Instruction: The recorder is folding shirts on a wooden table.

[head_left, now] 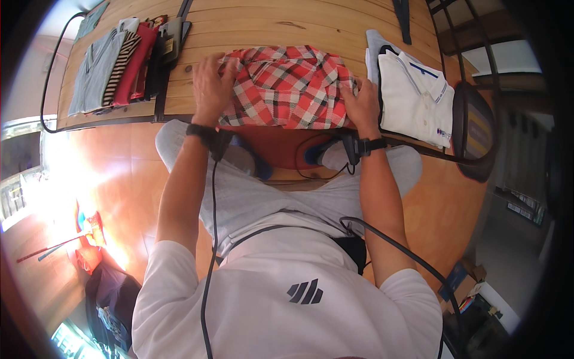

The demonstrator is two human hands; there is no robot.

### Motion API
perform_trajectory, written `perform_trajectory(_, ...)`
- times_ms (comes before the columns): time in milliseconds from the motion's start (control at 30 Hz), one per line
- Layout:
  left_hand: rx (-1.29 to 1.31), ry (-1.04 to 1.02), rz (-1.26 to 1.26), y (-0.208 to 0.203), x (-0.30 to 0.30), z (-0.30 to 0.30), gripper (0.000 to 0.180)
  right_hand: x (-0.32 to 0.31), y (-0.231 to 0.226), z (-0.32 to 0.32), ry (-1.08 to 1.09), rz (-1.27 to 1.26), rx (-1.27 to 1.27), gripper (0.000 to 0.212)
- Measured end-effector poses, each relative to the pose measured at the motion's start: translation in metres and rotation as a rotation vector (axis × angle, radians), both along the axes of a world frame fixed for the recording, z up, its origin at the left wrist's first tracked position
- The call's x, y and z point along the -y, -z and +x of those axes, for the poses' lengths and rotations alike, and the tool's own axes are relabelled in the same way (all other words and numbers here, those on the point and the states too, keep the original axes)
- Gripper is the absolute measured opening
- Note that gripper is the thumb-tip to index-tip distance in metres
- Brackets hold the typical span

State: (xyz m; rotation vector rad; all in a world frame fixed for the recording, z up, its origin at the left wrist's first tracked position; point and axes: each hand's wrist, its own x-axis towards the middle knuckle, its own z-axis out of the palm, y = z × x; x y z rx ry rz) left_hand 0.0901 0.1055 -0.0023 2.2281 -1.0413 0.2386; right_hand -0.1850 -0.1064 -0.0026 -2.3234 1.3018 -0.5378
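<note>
A red, black and white plaid shirt lies bunched in a partly folded bundle at the front edge of the wooden table, its collar region toward the far side. At its left side, my left hand curls round the cloth's edge, thumb on the fabric side. My right hand grips the opposite edge, thumb against the plaid and fingers partly hidden. Black straps with small devices circle both wrists.
Folded clothes in grey, stripes, red and black stand in a row on the left of the wooden table. A folded white polo shirt lies on other garments at the right. Dark cables run along my arms.
</note>
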Motion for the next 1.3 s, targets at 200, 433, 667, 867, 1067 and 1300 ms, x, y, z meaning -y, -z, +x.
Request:
perform_trajectory(200,0.171,0.163,0.132,0.026,-0.022,-0.039,0.059,-0.031,-0.016,0.037,-0.268,-0.380,-0.050,0.061)
perform_trajectory(433,0.102,0.156,0.208,0.037,-0.020,-0.038,0.062,-0.042,-0.005,0.053,-0.402,-0.316,-0.316,0.067)
perform_trajectory(667,0.186,0.263,0.170,0.013,0.014,-0.066,0.060,-0.040,-0.008,0.054,-0.433,-0.284,-0.325,0.067)
perform_trajectory(867,0.147,0.372,0.217,0.040,0.037,-0.079,0.061,-0.026,-0.015,0.064,-0.458,-0.369,-0.212,0.058)
perform_trajectory(1067,0.159,0.362,0.189,0.039,0.038,-0.081,0.064,-0.007,-0.054,0.127,-0.582,-0.319,-0.283,0.030)
perform_trajectory(1300,0.170,0.400,0.200,0.039,0.036,-0.082,0.067,0.012,-0.017,0.163,-0.658,-0.279,-0.327,0.017)
